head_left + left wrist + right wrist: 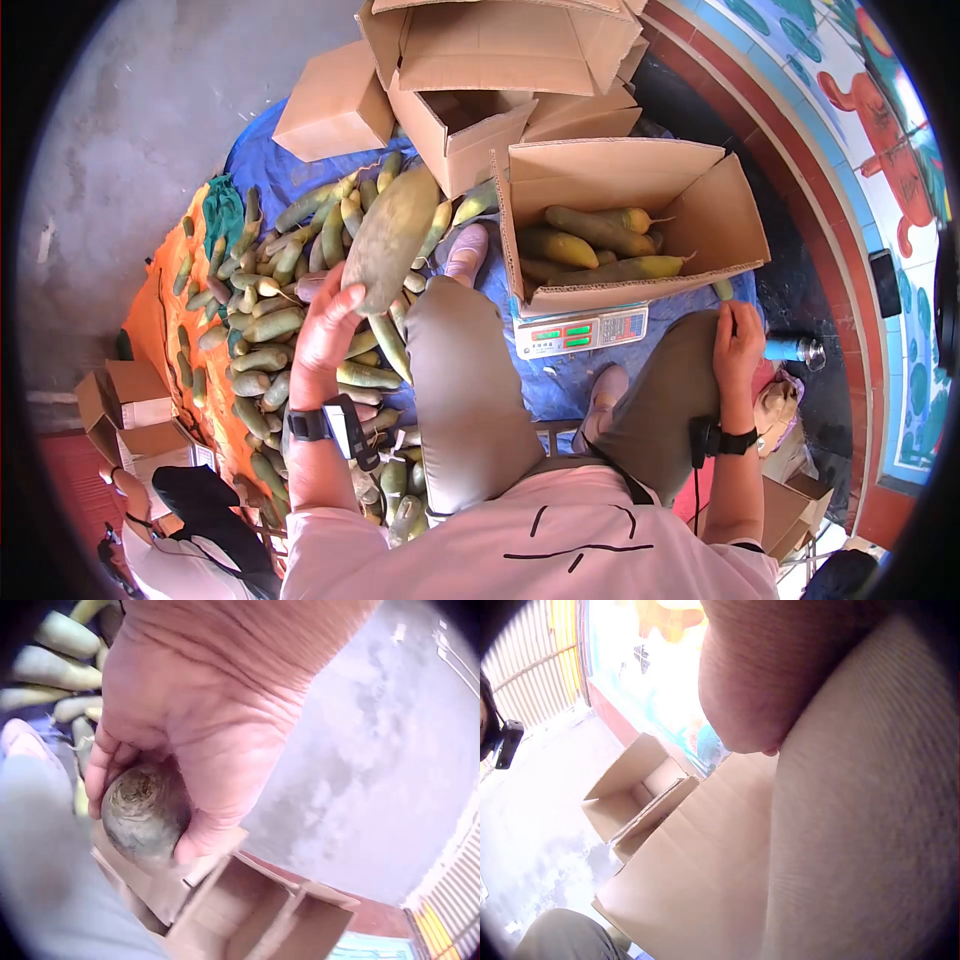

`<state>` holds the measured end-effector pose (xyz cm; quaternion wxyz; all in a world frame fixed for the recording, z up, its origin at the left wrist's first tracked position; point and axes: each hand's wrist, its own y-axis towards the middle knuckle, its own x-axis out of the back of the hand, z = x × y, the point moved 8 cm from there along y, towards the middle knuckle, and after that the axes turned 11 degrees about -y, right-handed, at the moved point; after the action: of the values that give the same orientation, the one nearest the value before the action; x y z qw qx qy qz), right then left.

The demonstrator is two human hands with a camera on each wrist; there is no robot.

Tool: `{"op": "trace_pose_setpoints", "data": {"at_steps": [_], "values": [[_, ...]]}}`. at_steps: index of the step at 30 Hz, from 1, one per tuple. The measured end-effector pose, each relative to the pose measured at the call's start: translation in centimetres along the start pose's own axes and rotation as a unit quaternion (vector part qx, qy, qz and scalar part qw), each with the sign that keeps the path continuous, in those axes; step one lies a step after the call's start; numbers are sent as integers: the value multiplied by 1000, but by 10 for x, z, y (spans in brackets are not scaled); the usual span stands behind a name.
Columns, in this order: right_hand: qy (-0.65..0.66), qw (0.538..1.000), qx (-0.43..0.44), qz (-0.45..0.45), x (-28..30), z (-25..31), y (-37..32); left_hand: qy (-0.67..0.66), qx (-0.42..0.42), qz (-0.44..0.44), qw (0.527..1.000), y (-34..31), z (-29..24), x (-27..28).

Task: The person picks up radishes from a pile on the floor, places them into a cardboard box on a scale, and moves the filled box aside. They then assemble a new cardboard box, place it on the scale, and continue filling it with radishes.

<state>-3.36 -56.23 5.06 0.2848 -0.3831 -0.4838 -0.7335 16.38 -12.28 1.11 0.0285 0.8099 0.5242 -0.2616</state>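
Observation:
My left hand (325, 325) grips a large green radish (392, 240) by its lower end, raised over the pile. In the left wrist view, the thumb and fingers of the hand (202, 727) curl round the radish's blunt end (142, 814). My right hand (738, 345) hangs loosely curled by my right knee, with nothing visible in it; the right wrist view shows only part of the hand (746, 682) against the trouser leg. An open cardboard box (640, 165) holding several radishes (600, 230) stands on a scale (582, 332) with lit green displays.
Many radishes (275, 325) lie on blue and orange sheets (155, 300) at the left. More cardboard boxes (335, 100) stand beyond them. A blue bottle (795, 350) lies right of my right hand. Another person (190, 540) is at the lower left.

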Motion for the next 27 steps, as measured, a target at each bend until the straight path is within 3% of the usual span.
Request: {"op": "trace_pose_setpoints", "data": {"at_steps": [4,6,8,10,12,14,17,20,24,27], "values": [[15,1000,1,-18,4,4,-2,33,24,75,996,23,-28,-75],[25,999,-2,-22,5,5,-1,99,64,119,986,43,-20,-110],[24,999,1,-33,7,5,-2,62,92,146,983,60,-3,-146],[22,999,2,-45,11,5,-4,136,83,125,979,75,14,-165],[27,999,-9,-45,13,3,-6,209,73,101,970,79,26,-166],[28,998,-7,-59,17,2,-7,264,-22,93,960,80,19,-168],[28,997,-9,-69,22,-4,-10,303,-83,103,944,61,7,-159],[27,997,-12,-68,23,-7,-12,326,-140,64,933,38,0,-138],[31,997,-5,-75,25,-6,-10,328,-139,1,934,16,1,-118],[35,997,-10,-70,22,-7,-12,297,-207,-40,931,10,-7,-104]]}}
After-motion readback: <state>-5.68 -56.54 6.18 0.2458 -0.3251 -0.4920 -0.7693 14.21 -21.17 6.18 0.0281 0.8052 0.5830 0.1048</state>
